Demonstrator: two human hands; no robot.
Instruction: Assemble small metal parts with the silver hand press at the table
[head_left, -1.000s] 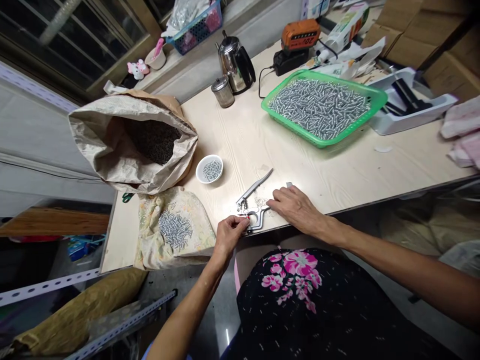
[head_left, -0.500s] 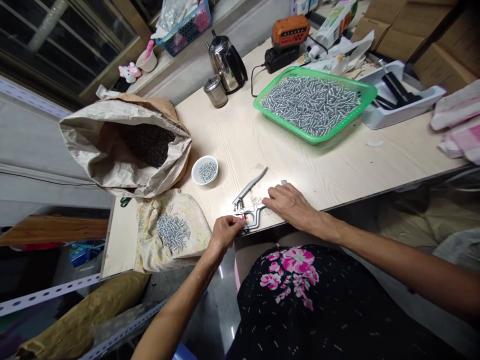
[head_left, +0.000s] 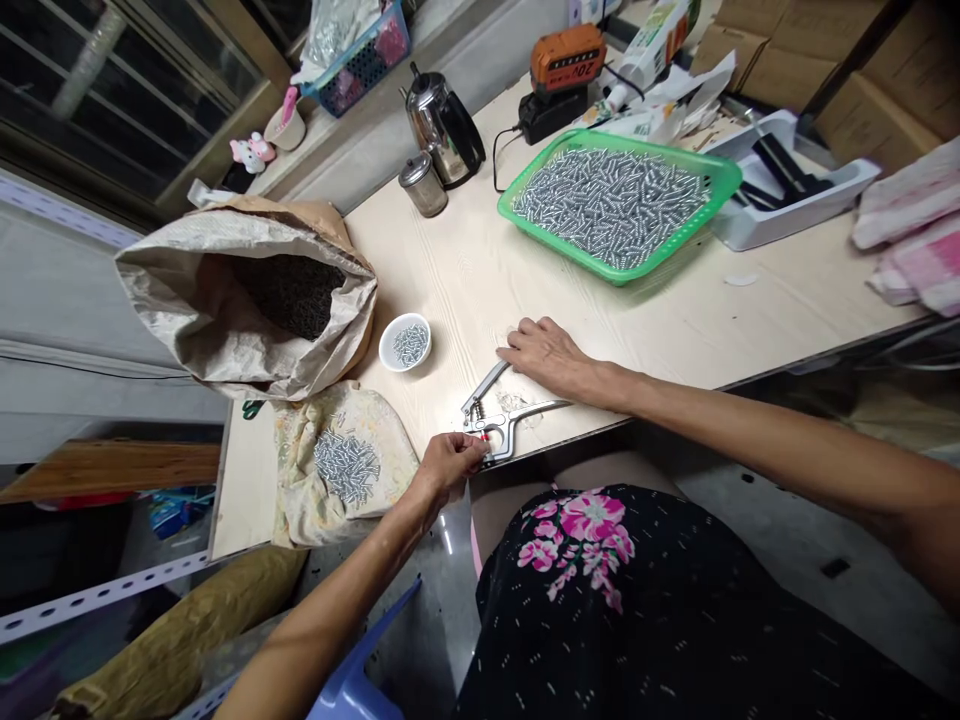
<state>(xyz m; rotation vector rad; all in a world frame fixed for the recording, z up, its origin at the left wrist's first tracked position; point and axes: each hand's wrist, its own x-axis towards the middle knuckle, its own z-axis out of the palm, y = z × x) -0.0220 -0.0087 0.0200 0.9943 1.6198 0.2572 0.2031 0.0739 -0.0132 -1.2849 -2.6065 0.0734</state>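
Observation:
A grey metal hand press tool [head_left: 501, 425] with two long handles lies spread open at the table's front edge. My left hand [head_left: 453, 462] pinches at the tool's jaw end beside its red part; anything between the fingertips is too small to make out. My right hand [head_left: 546, 352] rests over the upper handle, fingers bent around its far end. Left of the tool stands a small white bowl [head_left: 405, 342] of short metal pieces. More such pieces [head_left: 347, 467] lie in a pile on a patterned cloth [head_left: 300, 505].
A green basket [head_left: 622, 272] full of metal pieces sits at the back right, near a grey tray [head_left: 814, 212]. An open sack [head_left: 300, 372] of dark pieces stands at the left. A kettle [head_left: 442, 125] and metal canister [head_left: 424, 185] are at the back.
My right hand has moved up from the lower handle onto the upper handle, which now sits partly under it. My left hand stays at the jaw end. The view has shifted slightly.

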